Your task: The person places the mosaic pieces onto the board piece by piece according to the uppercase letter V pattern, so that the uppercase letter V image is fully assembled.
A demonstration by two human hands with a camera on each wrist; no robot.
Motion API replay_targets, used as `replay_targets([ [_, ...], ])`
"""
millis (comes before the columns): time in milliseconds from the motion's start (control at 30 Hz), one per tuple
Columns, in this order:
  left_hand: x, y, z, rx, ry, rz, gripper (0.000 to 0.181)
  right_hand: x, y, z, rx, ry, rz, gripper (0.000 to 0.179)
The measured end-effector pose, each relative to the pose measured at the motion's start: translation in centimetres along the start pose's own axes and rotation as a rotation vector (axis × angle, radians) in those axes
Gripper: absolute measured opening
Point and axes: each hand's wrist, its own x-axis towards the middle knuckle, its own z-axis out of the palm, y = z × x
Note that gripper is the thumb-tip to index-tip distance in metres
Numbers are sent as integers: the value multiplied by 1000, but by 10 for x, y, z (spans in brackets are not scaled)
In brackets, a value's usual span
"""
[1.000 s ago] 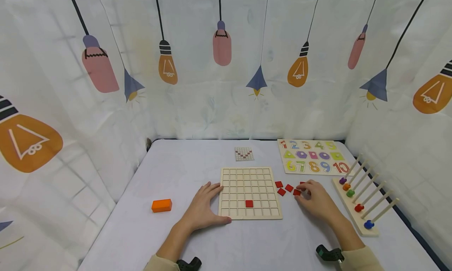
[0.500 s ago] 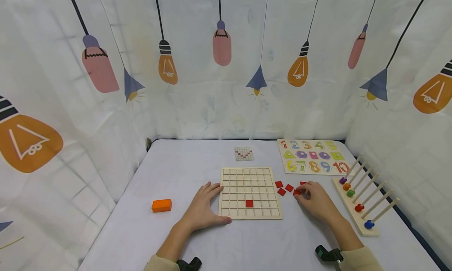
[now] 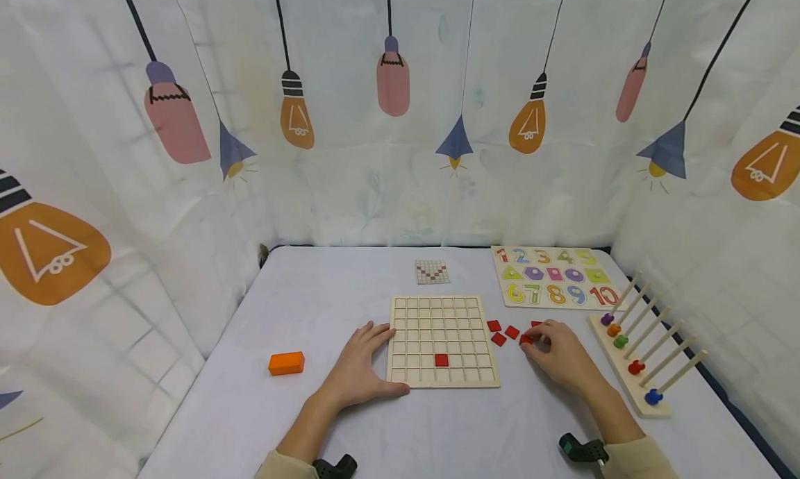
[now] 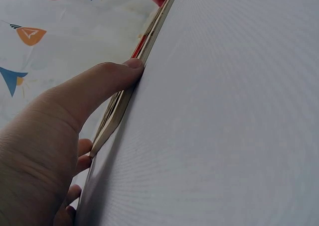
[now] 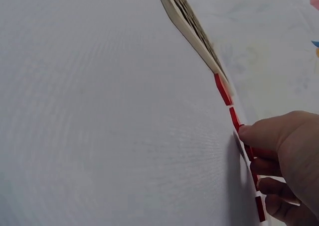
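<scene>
Pinched tile (image 3: 526, 340) with right fingers (image 5: 274, 187); braced board (image 3: 428, 337) with outspread left fingers (image 3: 381, 337). Could've nudged nearby tiles (image 3: 512, 332) by sliding.

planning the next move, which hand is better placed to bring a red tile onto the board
Probably the right hand: it pinches a red tile right of the board. The left hand touches the board's left and near edges, away from the loose tiles.
</scene>
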Motion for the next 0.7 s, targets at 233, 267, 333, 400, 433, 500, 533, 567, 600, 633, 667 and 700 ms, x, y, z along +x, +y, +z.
replay_targets([
  [233, 0, 0, 0, -3, 1, 0, 122, 1, -4, -5, 26, 7, -9, 22],
  [267, 0, 0, 0, -3, 0, 0, 122, 1, -4, -5, 28, 10, -15, 22],
  [333, 0, 0, 0, -3, 0, 0, 122, 1, -6, -5, 31, 15, -27, 22],
  [400, 0, -1, 0, -2, -1, 0, 122, 2, -8, -5, 36, 20, -41, 22],
  [433, 0, -1, 0, -2, -1, 0, 122, 2, -9, -4, 37, 22, -45, 21],
  [500, 0, -1, 1, -2, 0, 0, 122, 2, -12, -3, 42, 25, -56, 21],
  [533, 0, -1, 1, -3, 1, 1, 122, 2, -14, -2, 43, 26, -59, 21],
  [567, 0, -1, 1, -4, 1, 2, 122, 2, -16, -2, 42, 26, -64, 21],
  [600, 0, -1, 1, -4, 2, 4, 122, 2, -17, -1, 40, 28, -69, 21],
  [633, 0, -2, 1, -5, 2, 5, 122, 2, -19, -1, 38, 28, -74, 21],
  [667, 0, -2, 1, -6, 2, 5, 122, 2, -22, -1, 38, 30, -81, 22],
  [700, 0, -2, 1, -7, 3, 6, 122, 3, -23, 0, 36, 30, -87, 21],
])
